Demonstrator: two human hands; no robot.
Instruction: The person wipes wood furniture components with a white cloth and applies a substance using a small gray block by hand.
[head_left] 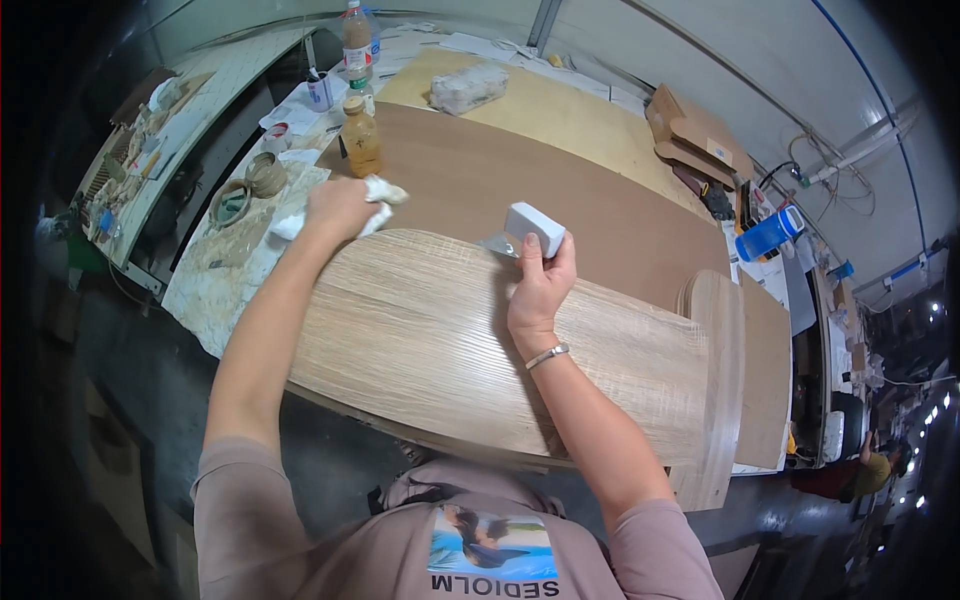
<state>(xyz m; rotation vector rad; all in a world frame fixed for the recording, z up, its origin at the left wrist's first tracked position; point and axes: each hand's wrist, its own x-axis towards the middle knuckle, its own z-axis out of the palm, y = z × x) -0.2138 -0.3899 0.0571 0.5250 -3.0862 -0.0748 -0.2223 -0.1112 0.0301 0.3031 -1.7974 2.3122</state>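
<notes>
The wood-grain panel point(430, 320) lies flat across the front of the surface point(205, 285), right up against the person, its long axis running from left to right with a slight drop toward the right. Its rounded end points left; over at the right, a narrower wood-grain piece point(718, 380) lies crosswise to it, long axis running away from the person.

The right hand point(543, 275) is the nearer of the two to the panel's middle, reaching over it to the far edge, so most of the panel lies back toward the body and out to either side. Its fingers are closed on a pale block point(535, 228), thumb on the near face, the block's long axis slanting down to the right. Some clear, flat thing shows beside the block; I can't make out what it is.

The left hand point(340, 205) is just beyond the rounded end, bunched around a white cloth point(382, 192); the panel stretches away to its right. Past that hand stands an amber bottle point(361, 140), and a brown sheet point(450, 165) spreads out behind the panel.
</notes>
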